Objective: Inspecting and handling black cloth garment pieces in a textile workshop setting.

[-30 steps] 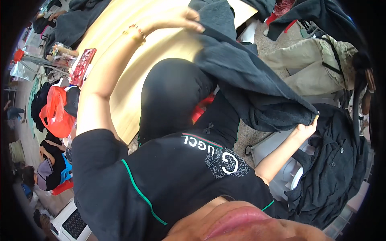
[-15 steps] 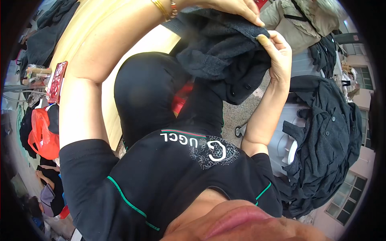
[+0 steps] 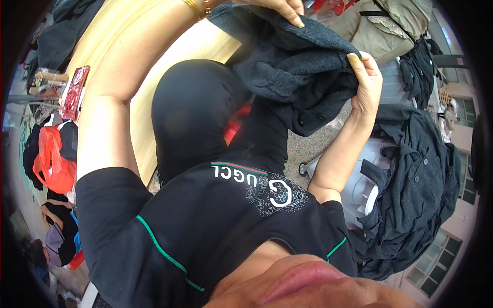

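Observation:
A dark grey knit garment (image 3: 303,66) is stretched between my hands, above my thighs, and its lower folds hang beside my right knee. Small dark buttons show on its lower part. My left hand (image 3: 287,9), cut off in part by the top edge of the view, pinches the garment's upper edge between thumb and fingers. Further right, my right hand (image 3: 368,79) grips the same edge at a corner, thumb on top and fingers curled behind. The edge runs fairly taut from one hand to the other.
A pale wooden table (image 3: 174,49) lies on my left, with a red flat packet (image 3: 75,92) at its edge. Beyond hangs a red plastic bag (image 3: 51,161); a co-worker (image 3: 59,233) sits lower left. Dark grey garments (image 3: 416,179) are heaped over a white plastic container (image 3: 354,177) on my right.
My hands have moved apart: the left has gone left and up, the right a little right and down. The garment's edge between them is now spread out and straighter.

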Available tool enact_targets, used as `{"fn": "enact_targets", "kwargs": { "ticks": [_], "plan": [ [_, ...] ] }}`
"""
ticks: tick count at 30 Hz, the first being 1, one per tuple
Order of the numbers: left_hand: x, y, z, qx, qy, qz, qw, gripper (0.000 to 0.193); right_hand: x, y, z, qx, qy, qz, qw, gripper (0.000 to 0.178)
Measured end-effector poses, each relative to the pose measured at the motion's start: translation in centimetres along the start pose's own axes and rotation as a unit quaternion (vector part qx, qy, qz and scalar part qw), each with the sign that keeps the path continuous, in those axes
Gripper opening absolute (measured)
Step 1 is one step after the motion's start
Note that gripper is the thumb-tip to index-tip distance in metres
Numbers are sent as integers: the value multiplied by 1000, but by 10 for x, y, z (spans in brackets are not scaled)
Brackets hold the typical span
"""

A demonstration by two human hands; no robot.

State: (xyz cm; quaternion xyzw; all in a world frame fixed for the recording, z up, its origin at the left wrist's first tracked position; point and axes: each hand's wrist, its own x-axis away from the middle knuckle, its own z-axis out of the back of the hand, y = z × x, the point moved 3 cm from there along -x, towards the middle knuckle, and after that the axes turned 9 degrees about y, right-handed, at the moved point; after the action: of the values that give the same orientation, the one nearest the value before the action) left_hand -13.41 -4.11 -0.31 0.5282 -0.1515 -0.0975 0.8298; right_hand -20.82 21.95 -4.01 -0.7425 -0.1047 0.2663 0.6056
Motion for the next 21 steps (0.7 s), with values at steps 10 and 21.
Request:
{"fn": "enact_targets", "kwargs": {
  "ticks": [10,21],
  "plan": [
    [10,59,-13,-12,167,-366,916,11,-17,-40,-26,99,53,165,980,24],
    [4,19,-52,336,3,-106,936,12,-18,-59,-70,119,-132,67,982,28]
  ]
}}
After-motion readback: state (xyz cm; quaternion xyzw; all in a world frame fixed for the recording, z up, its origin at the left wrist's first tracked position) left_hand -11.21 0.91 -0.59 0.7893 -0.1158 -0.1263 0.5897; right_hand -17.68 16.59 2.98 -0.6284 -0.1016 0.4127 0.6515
